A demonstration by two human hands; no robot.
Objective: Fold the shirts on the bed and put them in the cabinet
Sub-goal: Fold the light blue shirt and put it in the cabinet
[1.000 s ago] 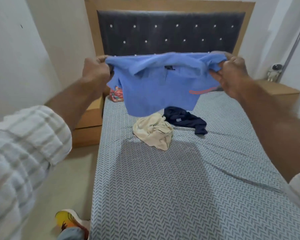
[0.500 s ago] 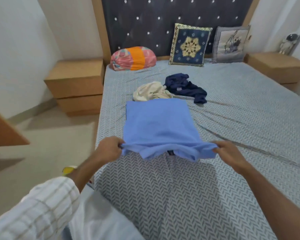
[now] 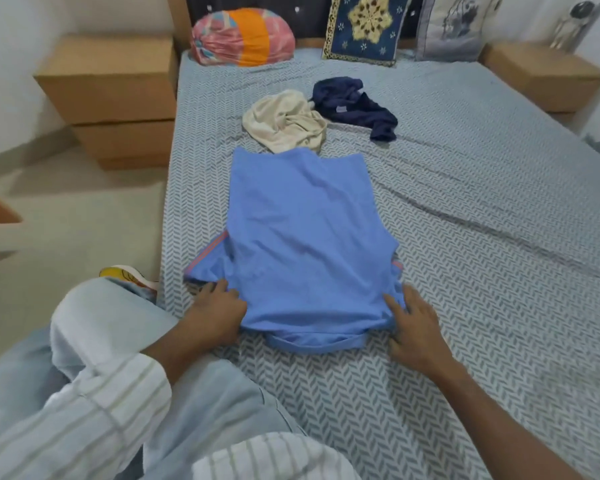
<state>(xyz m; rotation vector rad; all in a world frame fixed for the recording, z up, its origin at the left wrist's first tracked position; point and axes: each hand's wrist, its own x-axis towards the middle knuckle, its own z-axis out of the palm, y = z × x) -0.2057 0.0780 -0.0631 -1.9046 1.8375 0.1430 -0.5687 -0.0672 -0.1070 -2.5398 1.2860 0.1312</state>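
Head view: blue shirt [image 3: 302,237] lies spread flat at centre frame on the bed [image 3: 465,271].
I see my left hand [image 3: 215,315] pinching its lower-left shoulder, and my right hand [image 3: 413,323] resting fingers-spread on the lower-right edge; cream shirt [image 3: 284,123] and navy shirt [image 3: 354,105] sit crumpled above.

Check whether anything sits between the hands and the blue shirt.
Nothing visible does. The left hand and right hand both rest directly on the near shoulders of the blue shirt. The cream shirt lies at its far edge, away from both hands.
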